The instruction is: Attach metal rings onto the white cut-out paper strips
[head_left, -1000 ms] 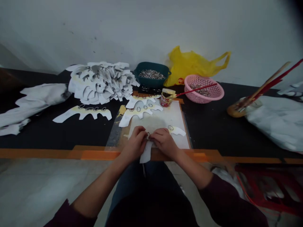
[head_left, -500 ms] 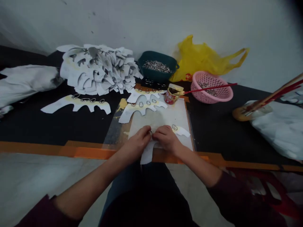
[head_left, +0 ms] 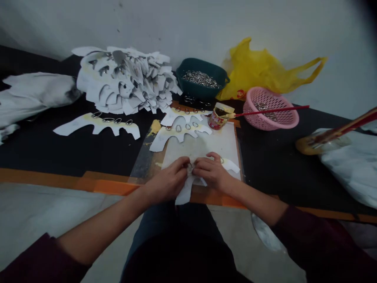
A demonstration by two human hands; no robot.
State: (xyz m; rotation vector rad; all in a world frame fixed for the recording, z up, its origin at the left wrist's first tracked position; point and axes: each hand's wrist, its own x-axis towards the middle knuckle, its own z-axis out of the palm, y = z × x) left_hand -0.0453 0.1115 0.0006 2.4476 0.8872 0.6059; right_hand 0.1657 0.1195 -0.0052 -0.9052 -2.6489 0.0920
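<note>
I'm looking down on the black tabletop [head_left: 265, 175], with orange tape [head_left: 100, 186] along its near edge, lower in the frame. Black surface stretches from the pale board [head_left: 203, 147] at center to the whitish bag [head_left: 350, 165] at far right. A white heap [head_left: 129, 86] of cut pieces fills the upper left. Top center, I have the teal basin [head_left: 191, 91] heaped with metal rings [head_left: 202, 78]; the pink basket [head_left: 262, 122], right of it, holds more metal bits.

Near center, the left hand [head_left: 171, 181] grips a cut white piece [head_left: 184, 192] whose tail hangs over the near edge. The right hand [head_left: 213, 176] bends its fingers in against it, one finger raised; I can't tell what they grip. The small cup [head_left: 217, 121] above has yellow smears on its rim. Smallest, a ring [head_left: 190, 166] shows between the fingertips.
</note>
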